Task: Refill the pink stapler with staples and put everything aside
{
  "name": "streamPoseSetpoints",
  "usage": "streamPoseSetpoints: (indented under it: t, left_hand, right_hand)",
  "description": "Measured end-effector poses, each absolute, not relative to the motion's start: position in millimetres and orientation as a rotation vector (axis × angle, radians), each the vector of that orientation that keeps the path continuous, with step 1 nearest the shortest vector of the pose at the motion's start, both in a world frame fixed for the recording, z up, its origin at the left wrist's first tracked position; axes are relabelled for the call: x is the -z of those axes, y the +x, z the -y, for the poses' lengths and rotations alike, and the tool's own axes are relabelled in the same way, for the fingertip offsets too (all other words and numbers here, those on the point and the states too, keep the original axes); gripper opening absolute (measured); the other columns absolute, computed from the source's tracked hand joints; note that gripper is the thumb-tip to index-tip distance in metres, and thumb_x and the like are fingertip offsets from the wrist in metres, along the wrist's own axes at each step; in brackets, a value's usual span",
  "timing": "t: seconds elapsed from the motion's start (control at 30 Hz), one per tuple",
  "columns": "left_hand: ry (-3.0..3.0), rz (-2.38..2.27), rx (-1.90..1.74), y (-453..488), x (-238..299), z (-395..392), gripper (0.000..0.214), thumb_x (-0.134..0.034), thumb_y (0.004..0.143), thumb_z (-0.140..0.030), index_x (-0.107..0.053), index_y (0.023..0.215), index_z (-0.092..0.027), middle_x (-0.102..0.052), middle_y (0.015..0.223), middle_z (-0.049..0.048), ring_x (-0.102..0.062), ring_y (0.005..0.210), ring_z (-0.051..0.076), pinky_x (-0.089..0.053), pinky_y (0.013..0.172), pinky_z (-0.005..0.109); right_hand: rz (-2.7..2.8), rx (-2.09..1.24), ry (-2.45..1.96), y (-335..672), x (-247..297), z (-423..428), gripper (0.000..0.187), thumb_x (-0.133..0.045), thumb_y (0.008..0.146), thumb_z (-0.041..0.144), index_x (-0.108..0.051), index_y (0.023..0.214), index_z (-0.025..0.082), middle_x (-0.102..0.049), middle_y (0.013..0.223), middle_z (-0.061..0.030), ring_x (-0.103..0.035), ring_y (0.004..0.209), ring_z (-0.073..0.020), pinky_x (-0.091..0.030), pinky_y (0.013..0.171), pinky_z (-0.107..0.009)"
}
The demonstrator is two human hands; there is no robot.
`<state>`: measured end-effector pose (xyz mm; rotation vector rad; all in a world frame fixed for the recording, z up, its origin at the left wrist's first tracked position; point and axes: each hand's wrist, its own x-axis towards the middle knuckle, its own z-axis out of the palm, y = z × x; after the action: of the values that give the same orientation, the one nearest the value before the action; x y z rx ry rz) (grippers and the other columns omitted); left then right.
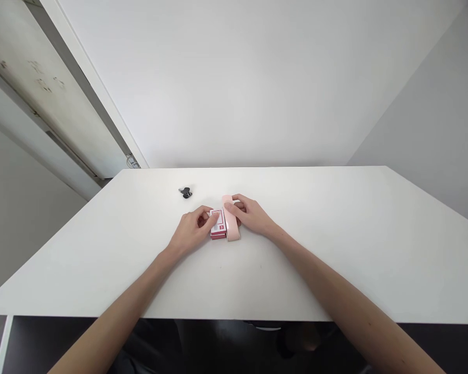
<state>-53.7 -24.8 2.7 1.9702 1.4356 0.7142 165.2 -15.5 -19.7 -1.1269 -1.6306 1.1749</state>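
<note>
Near the middle of the white table, my left hand [192, 230] is closed on a small white-and-red box [219, 227], its thumb lying on the top face. A second red edge shows beneath this box, so it looks like two boxes stacked. Right against the box's right side stands a pale pink, long, narrow object [231, 226] with a rounded upper end; its exact kind I cannot make out. My right hand [251, 214] grips its upper part, thumb on the near face and the other fingers curled behind, partly hidden.
Behind my left hand a small black clip-like object [186, 192] lies on the white table [335, 228]. A pale wall [237, 83] rises at the table's far edge. To the left are a door frame and a sliding panel [50, 83].
</note>
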Motion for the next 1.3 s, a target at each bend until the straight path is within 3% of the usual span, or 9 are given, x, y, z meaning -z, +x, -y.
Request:
streamPoseSetpoints:
  t: [0.17,0.33,0.43,0.53,0.63,0.73,1.07,1.3]
  left_hand:
    - [1.952,-1.414,-0.732,-55,-2,25,0.046,-0.051,0.095,-0.068,-0.065,0.102,-0.025,-0.063,0.072,-0.0013,-0.056,0.067,0.019,-0.042,0.063,0.03]
    - [1.924,-1.498,-0.832,-59,1,21,0.046,-0.039,0.102,-0.064,-0.062,0.108,-0.025,-0.065,0.08,0.0006,-0.06,0.074,0.02,-0.046,0.07,0.033]
    - [1.996,-1.654,-1.039,-69,5,8,0.037,-0.044,0.101,-0.054,-0.061,0.109,-0.023,-0.068,0.104,0.0071,-0.062,0.094,0.025,-0.05,0.081,0.038]
    - [2.219,-1.797,-1.15,-83,12,-12,0.034,-0.053,0.094,-0.041,-0.06,0.121,-0.021,-0.061,0.128,0.0133,-0.053,0.123,0.034,-0.044,0.106,0.05]
    - [2.346,-1.906,-1.012,-95,17,-28,0.049,-0.054,0.09,-0.033,-0.055,0.137,-0.018,-0.054,0.148,0.0148,-0.04,0.139,0.041,-0.035,0.115,0.059]
    - [2.371,-1.93,-0.789,-100,21,-35,0.055,-0.047,0.092,-0.027,-0.05,0.146,-0.015,-0.053,0.154,0.0159,-0.036,0.145,0.044,-0.033,0.115,0.064]
    - [2.632,-1.266,-0.615,-92,16,-20,0.07,-0.035,0.085,-0.006,-0.053,0.149,-0.026,-0.06,0.152,-0.0005,-0.049,0.144,0.023,-0.038,0.123,0.049]
    - [2.624,-1.17,-0.547,-89,11,-15,0.077,-0.038,0.082,-0.003,-0.052,0.153,-0.028,-0.06,0.15,0.0034,-0.048,0.145,0.025,-0.039,0.122,0.05]
  right_hand:
    - [1.639,-1.167,-1.134,166,21,15,0.045,-0.055,0.095,0.068,-0.062,0.114,0.027,-0.068,0.076,0.0026,-0.064,0.068,-0.0188,-0.051,0.068,-0.033]
    - [1.628,-1.171,-1.162,165,18,17,0.046,-0.054,0.096,0.068,-0.061,0.115,0.027,-0.07,0.079,0.0023,-0.064,0.067,-0.0184,-0.051,0.069,-0.033]
    - [1.601,-1.155,-1.172,165,16,17,0.046,-0.048,0.099,0.069,-0.061,0.114,0.027,-0.067,0.073,0.0032,-0.063,0.065,-0.0186,-0.051,0.069,-0.033]
    - [1.568,-1.146,-1.168,165,16,17,0.048,-0.041,0.101,0.07,-0.06,0.108,0.027,-0.066,0.071,0.0031,-0.062,0.064,-0.0184,-0.05,0.07,-0.033]
    - [1.56,-1.15,-1.167,165,16,17,0.05,-0.038,0.102,0.071,-0.059,0.105,0.026,-0.066,0.071,0.0033,-0.062,0.063,-0.018,-0.05,0.072,-0.034]
    - [1.572,-1.153,-1.169,166,17,17,0.05,-0.038,0.102,0.071,-0.059,0.106,0.026,-0.065,0.071,0.0036,-0.063,0.063,-0.018,-0.05,0.072,-0.034]
    - [1.575,-1.148,-1.19,164,16,17,0.05,-0.036,0.103,0.07,-0.059,0.107,0.026,-0.066,0.072,0.0036,-0.063,0.065,-0.0181,-0.049,0.073,-0.034]
    - [1.571,-1.138,-1.186,165,16,17,0.048,-0.039,0.103,0.069,-0.06,0.105,0.026,-0.065,0.072,0.0035,-0.063,0.065,-0.0183,-0.05,0.072,-0.034]
